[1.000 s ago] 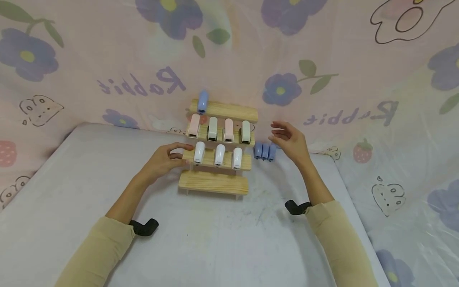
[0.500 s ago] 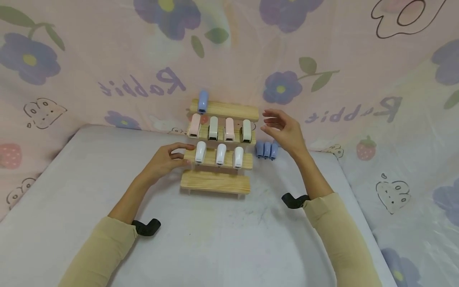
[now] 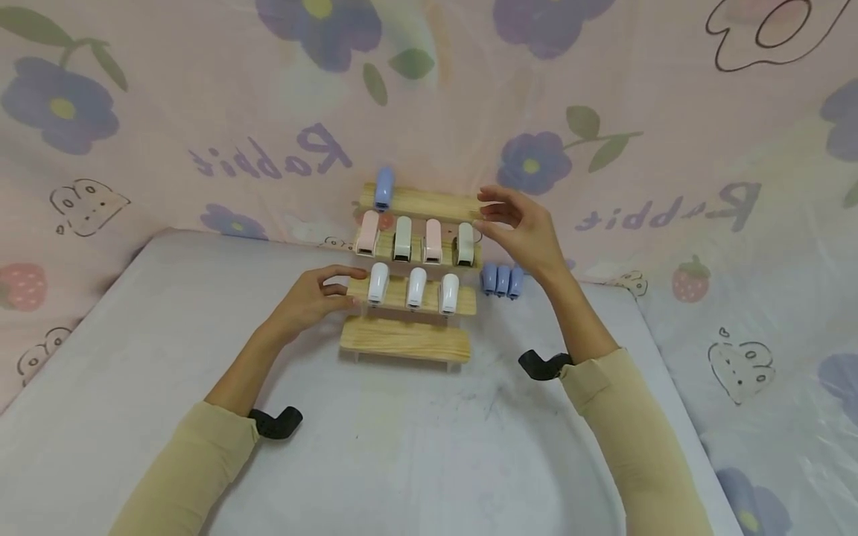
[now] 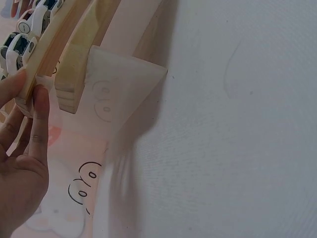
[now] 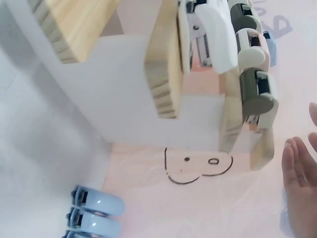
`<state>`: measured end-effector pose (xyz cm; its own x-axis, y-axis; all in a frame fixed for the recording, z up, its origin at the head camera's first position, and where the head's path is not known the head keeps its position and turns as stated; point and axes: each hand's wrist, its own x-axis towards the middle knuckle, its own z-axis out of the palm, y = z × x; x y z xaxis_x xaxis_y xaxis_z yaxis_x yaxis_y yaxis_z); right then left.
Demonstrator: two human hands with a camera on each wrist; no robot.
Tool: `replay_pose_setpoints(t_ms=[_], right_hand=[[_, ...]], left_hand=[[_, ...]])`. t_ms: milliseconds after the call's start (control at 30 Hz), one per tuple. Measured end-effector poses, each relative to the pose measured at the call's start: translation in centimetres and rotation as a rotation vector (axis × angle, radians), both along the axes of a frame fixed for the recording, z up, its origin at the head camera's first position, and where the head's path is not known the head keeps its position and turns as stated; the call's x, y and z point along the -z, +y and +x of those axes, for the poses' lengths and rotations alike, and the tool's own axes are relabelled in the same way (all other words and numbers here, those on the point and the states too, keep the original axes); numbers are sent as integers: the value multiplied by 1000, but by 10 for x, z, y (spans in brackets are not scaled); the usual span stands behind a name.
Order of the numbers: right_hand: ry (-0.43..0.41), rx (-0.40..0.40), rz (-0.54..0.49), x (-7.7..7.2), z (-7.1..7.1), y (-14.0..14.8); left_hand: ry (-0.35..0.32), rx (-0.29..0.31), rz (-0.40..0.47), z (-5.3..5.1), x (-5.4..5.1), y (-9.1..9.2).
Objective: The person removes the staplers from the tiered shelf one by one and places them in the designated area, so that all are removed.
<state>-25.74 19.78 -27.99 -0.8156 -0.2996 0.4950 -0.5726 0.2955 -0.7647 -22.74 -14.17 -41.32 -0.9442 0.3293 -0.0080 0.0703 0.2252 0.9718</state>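
Observation:
A tiered wooden stand [image 3: 405, 344] holds small staplers on its upper three planks. My left hand [image 3: 311, 300] pinches the left end of the second plank from the bottom, thumb on one side and fingers on the other, as the left wrist view shows. On that plank sit white staplers [image 3: 416, 287]. Pink staplers [image 3: 432, 240] and grey-green staplers [image 3: 465, 243] alternate one tier higher. A blue stapler [image 3: 384, 187] stands at the left end of the top plank. My right hand [image 3: 526, 229], holding nothing, hovers by the top plank's right end; the right wrist view shows a gap.
Several blue staplers [image 3: 502, 281] lie side by side on the white table [image 3: 415, 447], right of the stand. Behind the stand hangs a flowered curtain [image 3: 429, 104], close to the top plank. Black wrist mounts [image 3: 544, 365] stick out from both forearms.
My right hand has moved left and away from me, from above the loose blue staplers to the top plank's right end. The left hand keeps its hold on the stand.

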Motion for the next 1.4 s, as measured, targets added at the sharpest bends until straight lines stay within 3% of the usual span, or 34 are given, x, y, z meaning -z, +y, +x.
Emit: replay_pose_setpoints(t_ms=[500,833,1400], right_hand=[[-45,-26,69,-16,-3,-35],[-73,-60,111,-4,-32,-48],[-152,-52,187,-6,-50,-81]], left_hand=[[-1,2,3,1,-3,1],[-3,3,0,0,-2,0],[-2,5,9,2,-3,0]])
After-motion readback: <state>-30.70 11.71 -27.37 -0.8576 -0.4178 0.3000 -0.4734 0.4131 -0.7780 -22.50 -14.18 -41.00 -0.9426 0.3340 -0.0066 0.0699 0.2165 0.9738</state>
